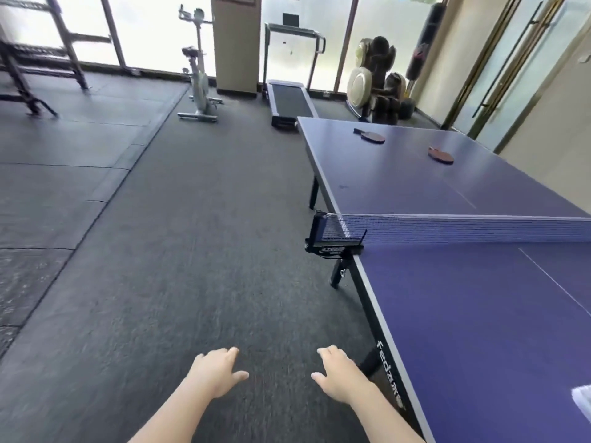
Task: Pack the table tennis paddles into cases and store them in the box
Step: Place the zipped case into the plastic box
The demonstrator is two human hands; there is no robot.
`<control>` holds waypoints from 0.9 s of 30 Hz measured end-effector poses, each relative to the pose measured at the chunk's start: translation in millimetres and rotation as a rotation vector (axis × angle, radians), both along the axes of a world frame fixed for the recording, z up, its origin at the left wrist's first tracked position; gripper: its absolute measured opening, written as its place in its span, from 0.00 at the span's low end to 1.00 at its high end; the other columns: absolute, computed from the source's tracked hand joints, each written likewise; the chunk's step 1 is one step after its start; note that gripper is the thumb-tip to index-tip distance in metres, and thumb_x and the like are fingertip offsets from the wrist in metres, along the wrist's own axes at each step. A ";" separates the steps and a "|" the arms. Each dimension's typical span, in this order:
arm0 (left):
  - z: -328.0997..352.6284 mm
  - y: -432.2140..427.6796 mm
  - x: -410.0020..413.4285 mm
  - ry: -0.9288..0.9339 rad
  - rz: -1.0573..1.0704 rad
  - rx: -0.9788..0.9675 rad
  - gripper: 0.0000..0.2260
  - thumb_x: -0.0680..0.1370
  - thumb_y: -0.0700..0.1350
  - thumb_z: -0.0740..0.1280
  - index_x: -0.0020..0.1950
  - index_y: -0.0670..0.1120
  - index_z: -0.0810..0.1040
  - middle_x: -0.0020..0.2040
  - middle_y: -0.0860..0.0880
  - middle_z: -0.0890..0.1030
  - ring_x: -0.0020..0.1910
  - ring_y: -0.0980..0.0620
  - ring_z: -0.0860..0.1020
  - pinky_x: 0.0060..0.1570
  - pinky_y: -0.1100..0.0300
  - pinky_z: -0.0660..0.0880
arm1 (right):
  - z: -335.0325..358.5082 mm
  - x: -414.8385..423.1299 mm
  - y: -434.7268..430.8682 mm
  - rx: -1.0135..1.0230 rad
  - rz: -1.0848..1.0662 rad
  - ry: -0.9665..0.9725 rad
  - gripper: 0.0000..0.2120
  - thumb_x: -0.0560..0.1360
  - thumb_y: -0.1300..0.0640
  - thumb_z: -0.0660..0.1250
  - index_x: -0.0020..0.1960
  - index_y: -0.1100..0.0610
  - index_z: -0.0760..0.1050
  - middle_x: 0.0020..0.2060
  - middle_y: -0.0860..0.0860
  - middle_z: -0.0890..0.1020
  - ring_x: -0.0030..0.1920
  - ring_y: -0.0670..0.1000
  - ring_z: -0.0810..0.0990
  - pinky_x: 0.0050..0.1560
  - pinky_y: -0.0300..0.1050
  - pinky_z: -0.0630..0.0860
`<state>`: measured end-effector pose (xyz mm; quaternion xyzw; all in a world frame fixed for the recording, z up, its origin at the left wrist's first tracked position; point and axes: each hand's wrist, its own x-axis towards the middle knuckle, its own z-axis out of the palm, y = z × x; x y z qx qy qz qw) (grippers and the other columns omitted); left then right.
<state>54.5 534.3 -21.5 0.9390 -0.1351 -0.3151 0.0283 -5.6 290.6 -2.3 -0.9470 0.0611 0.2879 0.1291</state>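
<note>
While both arms reach forward over the grey floor mat, the left hand and the right hand hold nothing. Their palms face down, the fingers are loosely spread and only slightly bent, and the thumbs point toward each other. The hands are side by side with a gap between them, and neither touches anything. The right hand hovers near the side edge of the blue table tennis table, which fills the right part of the view.

A net crosses the table, fixed at the near side by a black net clamp. Beyond the net, on the far half, two table tennis paddles lie flat and apart from each other. The left paddle has its dark handle pointing left. The right paddle lies closer to the net, with its reddish face up. At the right edge of the view something white rests on the near half of the table; what it is cannot be told.

Past the table's far end stand a treadmill, a white exercise bike, a beige pillar, a brown massage chair and a dark punching bag. A dark metal rack stands at the far left.
</note>
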 end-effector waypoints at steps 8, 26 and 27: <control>-19.5 7.6 134.2 0.055 0.141 -0.010 0.28 0.79 0.62 0.57 0.74 0.48 0.61 0.71 0.48 0.69 0.70 0.47 0.68 0.66 0.50 0.65 | -26.7 171.6 21.2 0.036 0.107 0.008 0.28 0.81 0.47 0.56 0.76 0.57 0.55 0.72 0.56 0.63 0.73 0.56 0.61 0.71 0.51 0.61; 17.2 29.3 571.8 -0.134 0.153 -0.050 0.30 0.79 0.62 0.57 0.75 0.46 0.61 0.72 0.46 0.67 0.70 0.46 0.67 0.68 0.51 0.64 | -9.5 621.8 59.8 -0.015 0.161 -0.055 0.27 0.81 0.46 0.56 0.75 0.59 0.57 0.70 0.57 0.66 0.70 0.58 0.65 0.69 0.53 0.64; 16.7 35.2 600.4 -0.139 0.146 -0.058 0.30 0.79 0.62 0.58 0.75 0.46 0.61 0.73 0.46 0.67 0.71 0.46 0.67 0.68 0.51 0.64 | -10.1 648.1 64.7 -0.019 0.148 -0.069 0.27 0.81 0.46 0.56 0.75 0.59 0.57 0.70 0.57 0.66 0.70 0.58 0.65 0.69 0.53 0.65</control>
